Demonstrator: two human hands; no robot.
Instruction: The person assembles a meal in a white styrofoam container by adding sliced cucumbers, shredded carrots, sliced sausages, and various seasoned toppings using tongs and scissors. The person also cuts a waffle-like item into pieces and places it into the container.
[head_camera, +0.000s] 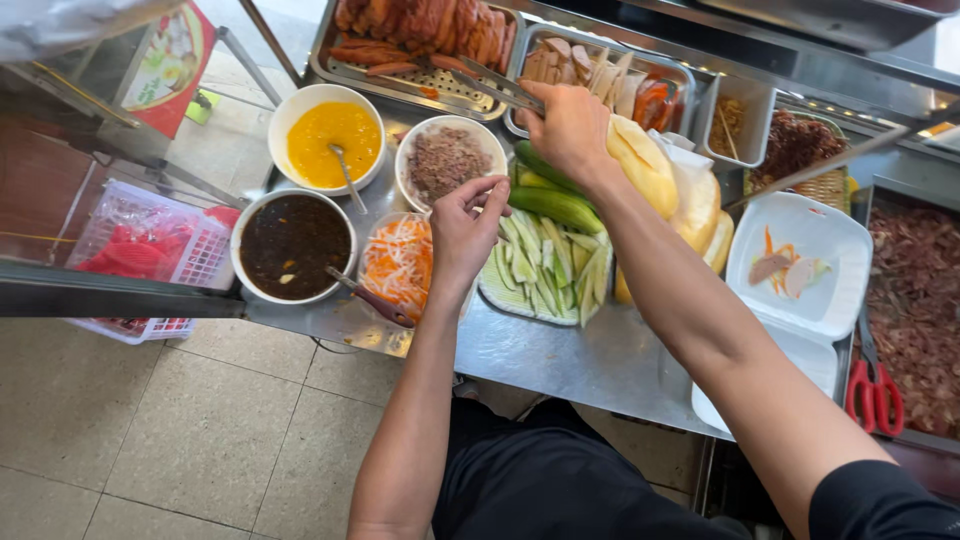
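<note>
My right hand (568, 128) is shut on metal tongs (495, 88) whose tips reach over a steel tray of sliced red sausage (425, 35). My left hand (467, 228) hovers with fingertips pinched together between a bowl of brown pâté (447, 160) and a container of shredded carrot and white radish (397, 262); whether anything is pinched cannot be seen. Just right of it lie cucumber strips on a plate (545, 268) and whole cucumbers (555, 205). Baguettes (645, 165) rest under my right forearm.
A yellow sauce bowl (330, 140) and a dark sauce bowl (292, 245) stand left on the steel counter (560, 355). An open white foam box (800, 270) holds a few slices. Red scissors (873, 385) lie by shredded meat trays at right. A pink basket (140, 250) hangs at left.
</note>
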